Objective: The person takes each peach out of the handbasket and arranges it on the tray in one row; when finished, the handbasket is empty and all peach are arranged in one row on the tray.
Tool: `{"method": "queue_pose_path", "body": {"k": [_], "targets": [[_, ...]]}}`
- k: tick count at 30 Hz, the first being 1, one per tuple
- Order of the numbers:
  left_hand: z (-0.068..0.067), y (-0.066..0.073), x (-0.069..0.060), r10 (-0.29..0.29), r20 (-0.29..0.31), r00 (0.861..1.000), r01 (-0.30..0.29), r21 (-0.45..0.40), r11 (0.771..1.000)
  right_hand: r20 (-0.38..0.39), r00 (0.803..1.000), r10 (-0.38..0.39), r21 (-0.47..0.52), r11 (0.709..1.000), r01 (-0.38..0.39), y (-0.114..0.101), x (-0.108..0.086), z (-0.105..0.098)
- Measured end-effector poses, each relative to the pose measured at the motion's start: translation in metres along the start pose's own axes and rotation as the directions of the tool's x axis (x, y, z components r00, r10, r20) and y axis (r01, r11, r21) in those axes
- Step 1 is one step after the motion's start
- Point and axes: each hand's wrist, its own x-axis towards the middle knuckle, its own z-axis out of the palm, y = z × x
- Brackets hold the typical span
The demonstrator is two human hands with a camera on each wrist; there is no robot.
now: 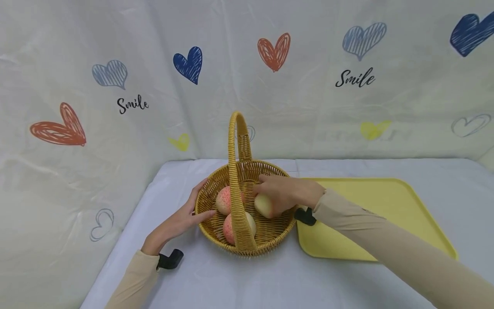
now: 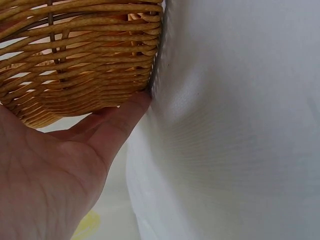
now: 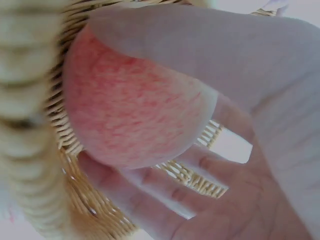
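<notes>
Inside the right half of the wicker basket (image 1: 266,227), the right hand (image 1: 283,193) grips a held peach (image 1: 263,206). The thumb lies across one side of the fruit and the fingers bear on the opposite side, spread so that wicker shows between them. The held peach sits left of the palm, pink-speckled toward the right wrist camera and pale toward the head camera. It is nearly round, so no long axis governs its orientation. Contact between the fruit and the basket floor cannot be determined.

Governing relation: the held peach lies between the arched handle (image 1: 232,171) on its left and the basket's right rim. The yellow tray (image 1: 386,197) lies flat on the table (image 1: 285,279), just beside the basket on the right, and the right forearm (image 1: 359,223) extends over it. The right hand is therefore nearer to the tray, and the handle does not stand between fruit and tray.

At the left wall, the left hand (image 1: 181,219) holds the basket, thumb over the rim and fingers against the outer weave. The rear loose peach (image 1: 223,201) and the front loose peach (image 1: 228,229) rest inside, both partly hidden by the handle.
</notes>
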Motion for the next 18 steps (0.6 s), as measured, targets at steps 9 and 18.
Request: {"method": "queue_pose_path", "body": {"k": [9,18], "targets": [[-0.001,-0.001,0.0,0.001,-0.004,1.0,-0.001,0.001,1.0,-0.026,0.997,-0.072,0.153,0.985,0.075,0.007,-0.005,0.006],[-0.001,-0.001,0.0,0.003,-0.003,1.0,-0.003,0.006,1.0,-0.006,0.996,-0.084,0.239,0.968,0.083,0.013,-0.011,0.015]]}}
